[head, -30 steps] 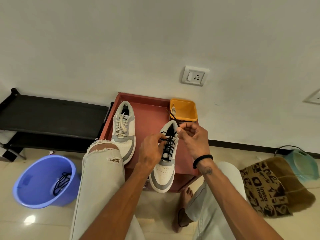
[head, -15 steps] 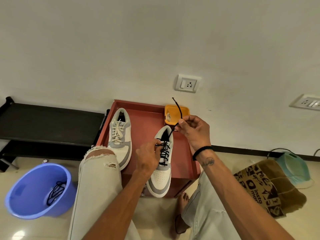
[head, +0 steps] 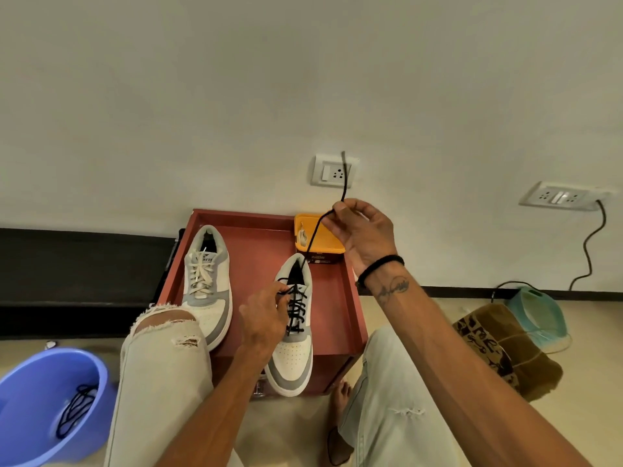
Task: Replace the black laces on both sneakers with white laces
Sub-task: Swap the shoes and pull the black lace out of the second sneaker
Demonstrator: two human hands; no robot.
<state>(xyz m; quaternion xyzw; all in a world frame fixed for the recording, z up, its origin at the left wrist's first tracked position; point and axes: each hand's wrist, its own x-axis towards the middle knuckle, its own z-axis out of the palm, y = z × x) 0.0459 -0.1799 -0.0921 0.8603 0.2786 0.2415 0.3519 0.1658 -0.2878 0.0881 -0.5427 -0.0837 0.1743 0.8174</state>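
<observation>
Against a pale wall, the red tabletop carried both sneakers; on the right sneaker (still black-laced), left hand pinched a crossing to steady it while right hand pinched the black lace, drawn taut above it for extraction.

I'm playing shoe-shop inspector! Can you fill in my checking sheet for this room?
Surface: red tray table, both sneakers lying on it.
Job's things: left sneaker already white-laced; right sneaker still has its black lace; white lace in the yellow box.
Clutter: blue bucket holding a removed black lace; printed bag; teal object, unclear.
Hands: right hand pinches the lace end, raised; left hand pinches lace at the eyelets.
Cables: black cord from the wall socket.
Surroundings: plain wall, black bench, tiled floor.
</observation>
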